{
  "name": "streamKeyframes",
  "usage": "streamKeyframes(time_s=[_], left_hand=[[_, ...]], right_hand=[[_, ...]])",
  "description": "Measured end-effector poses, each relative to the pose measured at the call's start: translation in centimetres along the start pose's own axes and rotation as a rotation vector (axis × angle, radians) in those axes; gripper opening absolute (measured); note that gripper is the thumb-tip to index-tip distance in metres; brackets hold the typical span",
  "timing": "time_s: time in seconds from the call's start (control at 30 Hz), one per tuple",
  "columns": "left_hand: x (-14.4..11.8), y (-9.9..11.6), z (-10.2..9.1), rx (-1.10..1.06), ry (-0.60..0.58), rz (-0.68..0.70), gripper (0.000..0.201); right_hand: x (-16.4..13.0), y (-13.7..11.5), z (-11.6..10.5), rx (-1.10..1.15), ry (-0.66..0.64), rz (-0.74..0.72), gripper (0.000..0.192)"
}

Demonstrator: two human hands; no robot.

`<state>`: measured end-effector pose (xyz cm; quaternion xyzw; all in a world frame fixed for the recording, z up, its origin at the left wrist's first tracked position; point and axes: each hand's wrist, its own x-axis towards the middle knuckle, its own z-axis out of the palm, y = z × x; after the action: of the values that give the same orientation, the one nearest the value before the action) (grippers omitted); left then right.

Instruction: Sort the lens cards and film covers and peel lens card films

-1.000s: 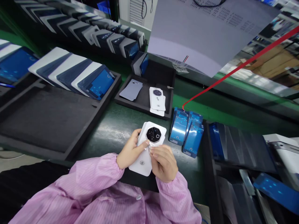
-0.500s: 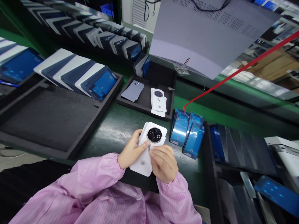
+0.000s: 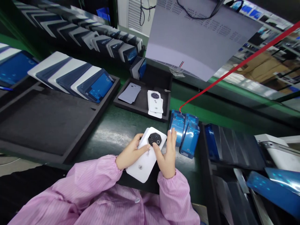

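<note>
Since the earlier frame, the right hand (image 3: pixel 166 157) has opened from a fingertip pinch at the camera module (image 3: pixel 154 139) into a flat spread along the right edge of the white back cover (image 3: pixel 144 157), thumb laid near the module and fingers extended upward. The cover has also tilted slightly, its lower end swung to the left.

The left hand (image 3: pixel 130 153) grips the cover's left edge, fingers curled round it and thumb on the face. The right hand holds nothing closed; it rests open against the cover. The cover lies over the green bench (image 3: pixel 110 131), just in front of the person's pink sleeves (image 3: pixel 98 184), camera module uppermost.

Judgement: the step in hand appears to be seating or pressing around the camera module after fine fingertip work there.

Blue-filmed parts (image 3: pixel 185 132) stand just beside the right fingertips. A black tray (image 3: pixel 164 93) behind holds a grey cover (image 3: pixel 129 93) and stacked white covers (image 3: pixel 155 101). Any next move calls for steady support from the left hand and clearance from the blue parts.
</note>
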<state>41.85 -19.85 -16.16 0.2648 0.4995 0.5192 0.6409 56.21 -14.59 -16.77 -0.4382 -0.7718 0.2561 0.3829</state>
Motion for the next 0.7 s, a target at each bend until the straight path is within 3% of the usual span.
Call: streamKeyframes(time_s=[0.07,0.1,0.23,0.27,0.3,0.33,0.43,0.5,0.6,0.7], left_hand=[[0.0,0.0,0.0,-0.046,-0.051,-0.07,0.044],[0.0,0.1,0.0,-0.066,-0.064,-0.096,0.044],[0.0,0.8,-0.5,-0.108,-0.013,-0.079,0.044],[0.0,1.0,-0.7,-0.118,0.015,-0.049,0.044],[0.1,1.2,-1.0,-0.13,0.043,-0.015,0.045],[0.1,1.5,-1.2,-0.144,0.071,0.018,0.046],[0.2,1.9,-1.8,-0.181,0.126,0.095,0.049],[0.2,1.9,-1.9,-0.186,0.136,0.103,0.05],[0.2,1.6,-1.7,-0.163,0.12,0.082,0.049],[0.1,1.2,-1.4,-0.098,0.099,0.077,0.048]], right_hand=[[0.3,0.3,-0.4,0.136,0.025,0.08,0.052],[0.6,0.6,-0.8,0.216,0.106,0.118,0.047],[1.8,2.4,-3.7,0.466,0.699,0.196,0.043],[2.0,2.9,-4.4,0.494,0.774,0.208,0.043],[2.2,3.4,-4.8,0.509,0.766,0.229,0.044],[2.2,3.7,-4.9,0.514,0.677,0.263,0.045],[1.6,3.9,-3.3,0.422,0.176,0.363,0.046],[0.9,3.4,-1.2,0.198,-0.047,0.329,0.043],[0.4,2.2,0.9,-0.214,-0.016,0.131,0.036],[0.7,0.7,0.7,-0.24,0.173,-0.029,0.023]])
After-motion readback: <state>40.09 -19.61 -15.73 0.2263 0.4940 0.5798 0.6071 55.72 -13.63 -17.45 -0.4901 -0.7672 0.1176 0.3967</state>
